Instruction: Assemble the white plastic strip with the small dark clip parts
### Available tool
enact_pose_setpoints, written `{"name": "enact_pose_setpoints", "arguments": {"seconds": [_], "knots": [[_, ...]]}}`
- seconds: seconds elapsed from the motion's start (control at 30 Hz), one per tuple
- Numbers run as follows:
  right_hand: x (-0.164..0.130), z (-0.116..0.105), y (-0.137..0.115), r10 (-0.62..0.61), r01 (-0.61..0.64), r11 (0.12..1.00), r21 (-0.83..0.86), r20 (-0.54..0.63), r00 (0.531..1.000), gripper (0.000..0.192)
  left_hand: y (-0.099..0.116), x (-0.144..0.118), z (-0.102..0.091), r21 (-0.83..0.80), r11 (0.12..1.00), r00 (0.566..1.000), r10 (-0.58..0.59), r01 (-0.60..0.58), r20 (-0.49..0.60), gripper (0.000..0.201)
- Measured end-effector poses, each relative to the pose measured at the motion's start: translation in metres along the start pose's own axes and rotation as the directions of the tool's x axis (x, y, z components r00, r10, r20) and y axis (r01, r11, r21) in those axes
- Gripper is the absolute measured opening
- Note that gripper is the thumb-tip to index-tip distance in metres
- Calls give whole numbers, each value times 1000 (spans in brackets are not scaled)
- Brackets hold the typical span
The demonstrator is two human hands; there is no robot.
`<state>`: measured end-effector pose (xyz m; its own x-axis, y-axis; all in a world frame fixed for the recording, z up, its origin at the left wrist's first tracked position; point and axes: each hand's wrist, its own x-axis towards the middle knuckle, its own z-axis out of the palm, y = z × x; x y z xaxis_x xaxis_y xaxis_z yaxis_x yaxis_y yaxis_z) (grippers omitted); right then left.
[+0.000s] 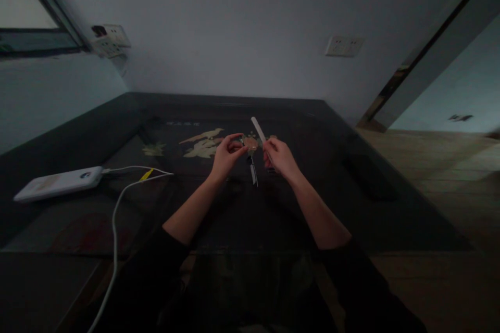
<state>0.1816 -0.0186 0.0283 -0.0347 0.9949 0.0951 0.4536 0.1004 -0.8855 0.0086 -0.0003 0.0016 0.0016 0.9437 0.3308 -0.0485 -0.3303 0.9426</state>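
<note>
Dim room, pretty murky lighting, with a dark glossy table (351,187) pushed up against a pale wall that has a socket plate (344,46) on it. Both hands are up over the middle of the table. Left hand (226,157) has its fingers pinched shut on a small metal tool (253,166), maybe nail clippers, hard to say in this light, whose shiny end hangs down between the two hands. Right hand (278,157) is closed around a slim pale nail file (258,129) that pokes up and away at a slant. Off to the left a white power bank (58,183) lies on the table with a white cable (117,208) trailing toward the near edge.
</note>
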Motion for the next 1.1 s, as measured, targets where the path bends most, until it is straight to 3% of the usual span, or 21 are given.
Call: {"name": "enact_pose_setpoints", "arguments": {"seconds": [0.1, 0.23, 0.4, 0.53, 0.77, 1.1], "knots": [[-15, -16, 14, 7, 9, 945, 326, -49, 999, 24, -2, -11, 13, -10, 1000, 995, -22, 23, 93, 46], [-24, -13, 21, -29, 31, 866, 500, -10, 1000, 37, 1, -26, 25, 32, 998, 975, -59, 53, 214, 48], [-23, -1, 21, -36, 52, 889, 455, -44, 998, 46, 5, -31, 26, 106, 994, 976, -2, -22, 219, 47], [-25, 3, 22, -27, 21, 900, 434, 8, 1000, 40, 5, -29, 23, 192, 978, 981, 45, -83, 190, 44], [-22, 11, 30, -59, 75, 918, 389, -52, 997, 34, 3, -32, 24, 281, 945, 972, 112, -169, 206, 42], [-18, 11, 35, -104, 155, 934, 322, -170, 980, 26, -1, -33, 28, 181, 981, 976, 30, -70, 215, 44]]}}
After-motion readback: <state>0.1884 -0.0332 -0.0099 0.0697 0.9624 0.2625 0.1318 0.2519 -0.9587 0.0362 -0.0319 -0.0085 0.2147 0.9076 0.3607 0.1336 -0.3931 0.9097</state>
